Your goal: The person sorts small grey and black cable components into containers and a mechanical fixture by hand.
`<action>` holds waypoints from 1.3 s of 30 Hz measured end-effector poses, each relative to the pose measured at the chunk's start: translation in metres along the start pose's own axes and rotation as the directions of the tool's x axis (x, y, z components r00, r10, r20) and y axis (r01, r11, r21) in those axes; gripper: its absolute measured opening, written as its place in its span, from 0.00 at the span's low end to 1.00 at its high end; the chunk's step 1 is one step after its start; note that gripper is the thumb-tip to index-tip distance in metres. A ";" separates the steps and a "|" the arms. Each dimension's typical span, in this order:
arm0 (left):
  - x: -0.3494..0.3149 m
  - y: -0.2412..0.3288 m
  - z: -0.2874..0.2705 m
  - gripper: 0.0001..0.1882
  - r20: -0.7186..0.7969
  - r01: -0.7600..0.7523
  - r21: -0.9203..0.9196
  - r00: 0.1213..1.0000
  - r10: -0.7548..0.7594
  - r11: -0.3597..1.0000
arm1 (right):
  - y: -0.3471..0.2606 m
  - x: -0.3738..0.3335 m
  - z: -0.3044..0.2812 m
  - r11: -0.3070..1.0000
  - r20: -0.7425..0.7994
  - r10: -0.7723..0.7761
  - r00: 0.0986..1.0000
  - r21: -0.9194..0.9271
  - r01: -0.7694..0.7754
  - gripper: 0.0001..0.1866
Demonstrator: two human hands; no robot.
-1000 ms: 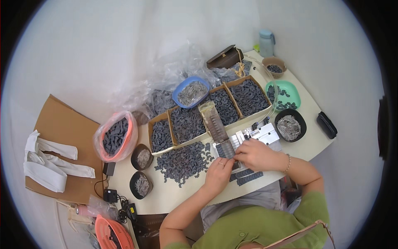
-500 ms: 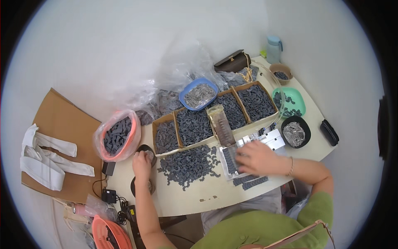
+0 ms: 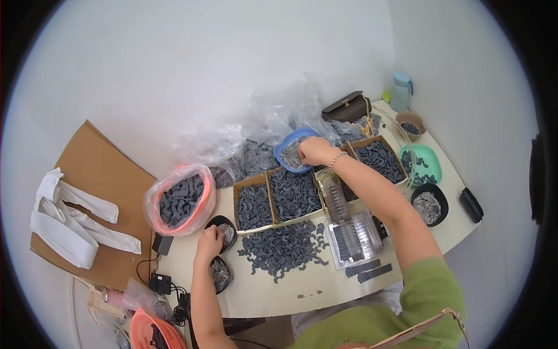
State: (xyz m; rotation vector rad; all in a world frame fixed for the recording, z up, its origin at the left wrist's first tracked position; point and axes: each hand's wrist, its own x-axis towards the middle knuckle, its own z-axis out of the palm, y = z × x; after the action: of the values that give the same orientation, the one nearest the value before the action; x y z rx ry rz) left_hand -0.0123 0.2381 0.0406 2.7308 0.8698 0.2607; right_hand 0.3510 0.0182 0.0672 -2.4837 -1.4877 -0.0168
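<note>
The right hand (image 3: pixel 315 151) curls its fingers over the pins (image 3: pixel 290 152) in the blue tray (image 3: pixel 303 131); whether it pinches any, I cannot tell. Toward eight o'clock, the left hand (image 3: pixel 210 239) bends over the upper black bowl (image 3: pixel 218 221), grip likewise hidden. The right has just left the silvery fixture (image 3: pixel 367 232) at five o'clock, so both hands now seem occupied at containers.

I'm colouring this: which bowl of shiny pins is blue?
The blue bowl is at the back of the cardboard box, with the right hand at it. The other pin bowls are black: two near the left hand, one farther right.
</note>
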 end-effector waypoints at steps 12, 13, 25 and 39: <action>-0.047 0.120 0.023 0.03 0.130 -0.006 -0.862 0.964 0.232 0.506 | 0.003 0.002 -0.010 0.991 0.156 -0.009 0.988 -0.128 0.029 0.15; -0.053 0.129 0.045 0.03 0.117 -0.047 -0.859 0.951 0.285 0.509 | 0.002 0.004 -0.009 0.992 0.144 -0.012 0.990 -0.125 0.030 0.14; -0.088 0.253 0.097 0.06 -0.227 -0.655 -0.331 0.754 0.616 0.679 | -0.001 -0.083 -0.042 0.811 -0.160 -0.080 0.984 0.564 0.158 0.07; -0.111 0.251 0.093 0.16 -0.196 -0.759 -0.101 0.649 0.735 0.644 | -0.025 -0.222 0.014 0.928 -0.155 -0.370 0.916 -0.009 0.373 0.06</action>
State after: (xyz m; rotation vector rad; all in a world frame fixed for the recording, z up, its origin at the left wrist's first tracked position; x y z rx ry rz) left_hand 0.0572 -0.0422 0.0179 2.7585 -0.3360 0.6519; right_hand 0.2215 -0.1599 0.0287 -2.0908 -1.8525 -0.2545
